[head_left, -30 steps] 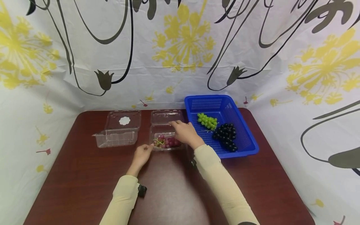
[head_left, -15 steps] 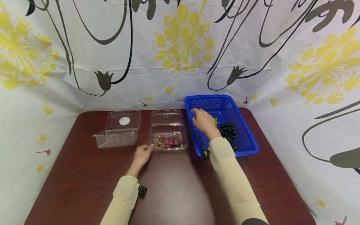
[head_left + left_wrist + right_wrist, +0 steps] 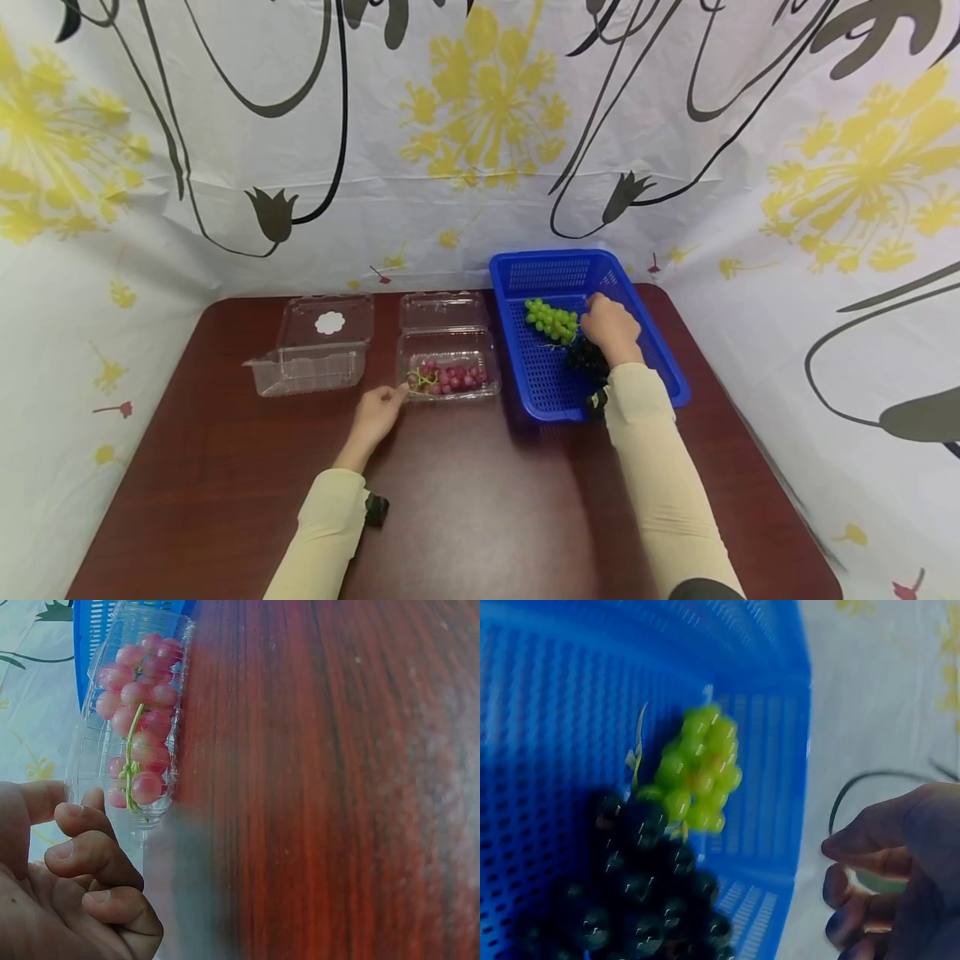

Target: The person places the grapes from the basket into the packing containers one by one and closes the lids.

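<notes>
Packing, seemingly | pinching clear box (image 3: 447,342), left grip (image 3: 377,412) | loose, empty right grip (image 3: 613,328) above basket (image 3: 543,387) | likely next: lifting black grapes (image 3: 641,892)

The desk (image 3: 465,500) looks like dark wood grain with a smooth, glossy finish. Toward its far right corner, the basket (image 3: 543,273) is semi-gloss perforated plastic; its black grapes (image 3: 645,885) and green grapes (image 3: 699,761) look smooth and shiny. Near the far edge, the grape box (image 3: 427,342) is thin, clear, glossy plastic, its red grapes (image 3: 135,694) smooth, slightly translucent. Toward the far left corner, the other box (image 3: 318,368) matches, with a matt, paper-like label (image 3: 329,322). The sleeves (image 3: 330,508) are matt cloth.
</notes>
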Tool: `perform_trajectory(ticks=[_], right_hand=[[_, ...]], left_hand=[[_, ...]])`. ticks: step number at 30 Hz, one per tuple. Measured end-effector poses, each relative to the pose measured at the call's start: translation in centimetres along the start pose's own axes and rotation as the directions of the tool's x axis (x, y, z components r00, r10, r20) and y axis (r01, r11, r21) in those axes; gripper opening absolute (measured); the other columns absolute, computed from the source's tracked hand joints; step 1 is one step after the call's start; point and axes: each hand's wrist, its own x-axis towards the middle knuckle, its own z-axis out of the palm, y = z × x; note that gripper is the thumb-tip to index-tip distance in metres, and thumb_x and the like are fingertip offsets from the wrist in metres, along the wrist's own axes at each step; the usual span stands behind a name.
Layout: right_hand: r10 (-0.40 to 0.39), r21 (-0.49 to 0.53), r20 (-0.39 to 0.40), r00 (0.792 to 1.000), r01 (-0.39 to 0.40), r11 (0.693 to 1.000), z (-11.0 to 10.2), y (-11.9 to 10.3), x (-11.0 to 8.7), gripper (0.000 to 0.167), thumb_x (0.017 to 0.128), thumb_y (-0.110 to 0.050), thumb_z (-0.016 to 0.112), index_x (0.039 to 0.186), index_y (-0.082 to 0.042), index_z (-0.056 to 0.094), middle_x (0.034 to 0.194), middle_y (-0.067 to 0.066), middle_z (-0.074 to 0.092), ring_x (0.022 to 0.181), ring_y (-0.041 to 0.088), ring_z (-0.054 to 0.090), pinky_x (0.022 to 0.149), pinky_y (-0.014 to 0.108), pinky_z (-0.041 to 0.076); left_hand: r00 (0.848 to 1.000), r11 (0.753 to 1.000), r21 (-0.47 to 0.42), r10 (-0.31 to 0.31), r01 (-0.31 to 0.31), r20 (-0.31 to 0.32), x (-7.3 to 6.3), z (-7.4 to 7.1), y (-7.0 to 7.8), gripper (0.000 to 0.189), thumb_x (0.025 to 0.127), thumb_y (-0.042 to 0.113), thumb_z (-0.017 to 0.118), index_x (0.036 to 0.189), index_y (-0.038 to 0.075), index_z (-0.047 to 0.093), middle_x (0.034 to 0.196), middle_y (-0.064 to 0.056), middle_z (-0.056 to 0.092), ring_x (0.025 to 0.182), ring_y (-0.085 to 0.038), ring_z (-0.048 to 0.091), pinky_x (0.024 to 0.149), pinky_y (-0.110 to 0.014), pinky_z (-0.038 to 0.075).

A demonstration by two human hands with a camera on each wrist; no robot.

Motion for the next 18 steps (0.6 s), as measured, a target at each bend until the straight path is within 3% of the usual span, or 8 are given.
perform_trajectory(ticks=[3, 7, 11, 14, 18], right_hand=[[0.033, -0.009, 0.037, 0.999, -0.032, 0.999, -0.3, 1.7, 0.0, 0.044, 0.097, -0.020, 0.042, 0.139, -0.004, 0.044, 0.138, 0.025, 0.049, 0.116, 0.046, 0.054, 0.091, 0.062, 0.044], [0.043, -0.001, 0.071, 0.997, -0.043, 0.999, -0.4, 3.2, -0.1, 0.045, 0.097, -0.023, 0.044, 0.138, -0.003, 0.046, 0.139, 0.026, 0.048, 0.120, 0.048, 0.050, 0.095, 0.065, 0.039], [0.075, -0.007, 0.099, 0.992, -0.074, 0.997, -0.6, 4.1, -0.2, 0.030, 0.098, -0.026, 0.045, 0.112, -0.003, 0.056, 0.122, 0.024, 0.057, 0.109, 0.045, 0.055, 0.090, 0.064, 0.041], [0.104, -0.018, 0.115, 0.988, -0.103, 0.995, -0.7, 4.6, -0.3, 0.026, 0.098, -0.029, 0.046, 0.093, -0.005, 0.054, 0.111, 0.023, 0.059, 0.099, 0.041, 0.057, 0.086, 0.062, 0.042], [0.130, -0.013, 0.121, 0.984, -0.129, 0.992, -0.7, 5.1, -0.4, 0.028, 0.097, -0.029, 0.048, 0.094, -0.003, 0.057, 0.114, 0.026, 0.060, 0.093, 0.038, 0.058, 0.084, 0.060, 0.042]], left_hand=[[1.000, 1.000, 0.002, 0.000, 0.000, -0.001, 0.0, -0.1, 0.0, 0.045, 0.098, 0.040, 0.052, 0.099, -0.001, 0.069, 0.099, -0.017, 0.069, 0.082, -0.022, 0.056, 0.071, -0.033, 0.044], [1.000, 1.000, 0.004, 0.004, -0.004, -0.011, 0.0, -0.1, 0.0, 0.044, 0.097, 0.039, 0.053, 0.098, -0.001, 0.070, 0.099, -0.017, 0.070, 0.083, -0.023, 0.057, 0.071, -0.033, 0.044], [1.000, 1.000, 0.009, 0.004, -0.004, -0.013, 0.1, 0.0, 0.0, 0.044, 0.097, 0.039, 0.053, 0.098, -0.001, 0.070, 0.099, -0.017, 0.070, 0.082, -0.022, 0.056, 0.070, -0.032, 0.043], [1.000, 1.000, 0.009, 0.002, -0.001, -0.009, 0.1, 0.0, 0.0, 0.044, 0.098, 0.040, 0.052, 0.097, -0.001, 0.070, 0.097, -0.016, 0.069, 0.080, -0.021, 0.054, 0.069, -0.031, 0.042], [1.000, 1.000, 0.007, 0.001, -0.001, -0.007, 0.1, 0.1, 0.0, 0.044, 0.098, 0.040, 0.052, 0.096, -0.001, 0.070, 0.094, -0.015, 0.068, 0.078, -0.021, 0.052, 0.067, -0.029, 0.041]])
